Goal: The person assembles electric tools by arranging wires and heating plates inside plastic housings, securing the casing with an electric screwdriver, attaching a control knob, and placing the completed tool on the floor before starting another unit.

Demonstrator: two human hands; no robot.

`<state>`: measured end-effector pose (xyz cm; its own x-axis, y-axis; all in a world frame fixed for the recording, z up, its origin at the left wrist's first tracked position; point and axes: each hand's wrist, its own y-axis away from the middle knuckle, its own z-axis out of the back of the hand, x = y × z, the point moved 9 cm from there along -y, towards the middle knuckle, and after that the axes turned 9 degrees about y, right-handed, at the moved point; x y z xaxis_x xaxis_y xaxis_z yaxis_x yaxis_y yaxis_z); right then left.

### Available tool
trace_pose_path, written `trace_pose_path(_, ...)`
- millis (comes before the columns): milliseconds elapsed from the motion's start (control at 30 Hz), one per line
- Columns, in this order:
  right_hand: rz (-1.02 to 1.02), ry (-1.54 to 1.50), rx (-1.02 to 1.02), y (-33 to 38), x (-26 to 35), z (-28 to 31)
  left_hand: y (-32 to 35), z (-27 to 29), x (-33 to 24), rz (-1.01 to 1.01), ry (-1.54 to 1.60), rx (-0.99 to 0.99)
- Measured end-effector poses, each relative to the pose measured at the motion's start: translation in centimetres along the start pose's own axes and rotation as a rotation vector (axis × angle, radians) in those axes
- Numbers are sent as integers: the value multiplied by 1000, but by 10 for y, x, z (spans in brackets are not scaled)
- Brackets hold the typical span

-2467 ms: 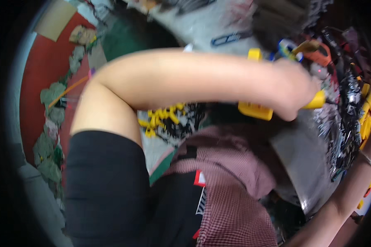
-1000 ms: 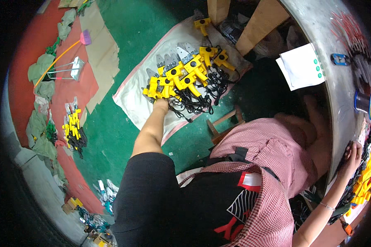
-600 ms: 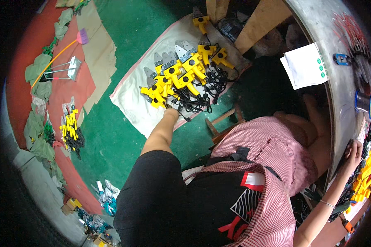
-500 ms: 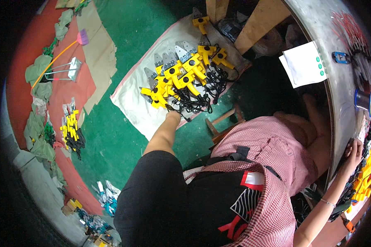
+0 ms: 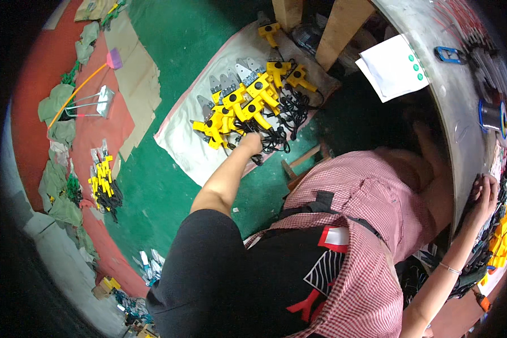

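Left hand (image 5: 252,142) among yellow tools (image 5: 248,101) on white sheet (image 5: 180,141), grip unclear; right hand (image 5: 483,191) flat on table (image 5: 456,101).

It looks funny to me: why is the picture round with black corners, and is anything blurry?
Head view: a fisheye lens bends the table edge and leaves a black rim. Lighting is even; the yellow tools by the left hand look sharp; the right hand near the rim looks stretched.

A white paper sheet (image 5: 393,67) with green round stickers along one edge lies on the grey table (image 5: 462,112), overhanging its rim.
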<state>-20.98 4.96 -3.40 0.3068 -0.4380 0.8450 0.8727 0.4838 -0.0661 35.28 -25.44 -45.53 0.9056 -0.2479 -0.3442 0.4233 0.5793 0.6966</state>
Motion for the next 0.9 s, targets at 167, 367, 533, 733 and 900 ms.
trace_pose_path(167,-44,27,109,-4,-14,-1,7,131,-35,-126,205,-538)
trace_pose_path(367,-38,-72,6,-2,4,-14,61,352,-70,-400,390,-1066)
trace_pose_path(533,-86,-7,-12,12,15,-25,127,460,-185,-688,646,-1165)
trace_pose_path(733,-133,-287,-3,42,50,-33,171,471,-352,-878,134,-1332)
trace_pose_path(900,-46,-211,-75,84,62,16,153,515,-414,-778,327,-1408)
